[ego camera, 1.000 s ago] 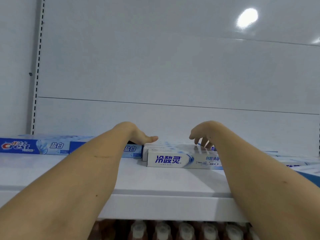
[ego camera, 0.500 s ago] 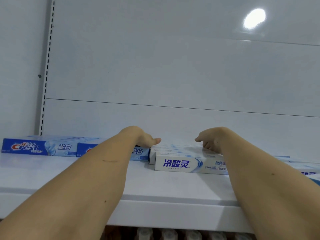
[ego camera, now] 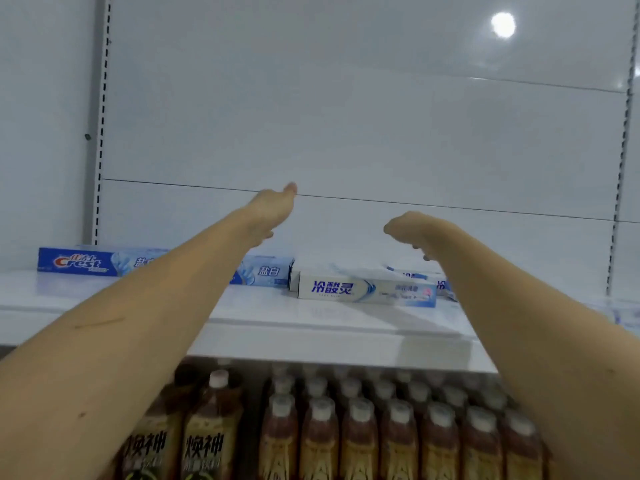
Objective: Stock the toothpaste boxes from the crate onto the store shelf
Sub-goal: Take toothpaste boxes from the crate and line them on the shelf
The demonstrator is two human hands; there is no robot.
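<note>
A white toothpaste box with blue Chinese lettering [ego camera: 367, 289] lies on the white store shelf [ego camera: 263, 327], front side facing me. Left of it lie two blue Crest boxes, one at the far left [ego camera: 86, 262] and one touching the white box [ego camera: 263, 271]. More white boxes [ego camera: 412, 273] lie behind and to the right, partly hidden by my right arm. My left hand [ego camera: 272, 211] hovers above the boxes, fingers apart, holding nothing. My right hand [ego camera: 410, 228] hangs above the white boxes with fingers curled downward, nothing in it. The crate is out of view.
Below the shelf stand rows of brown drink bottles [ego camera: 360, 434] with pale caps. The white back panel [ego camera: 346, 116] rises behind the shelf, with slotted uprights at left [ego camera: 100, 133] and right [ego camera: 623, 150]. More boxes [ego camera: 627, 315] lie at the far right edge.
Both hands have lifted off the white toothpaste boxes and now hover above them. The view has tilted down, bringing the bottles on the lower shelf into sight.
</note>
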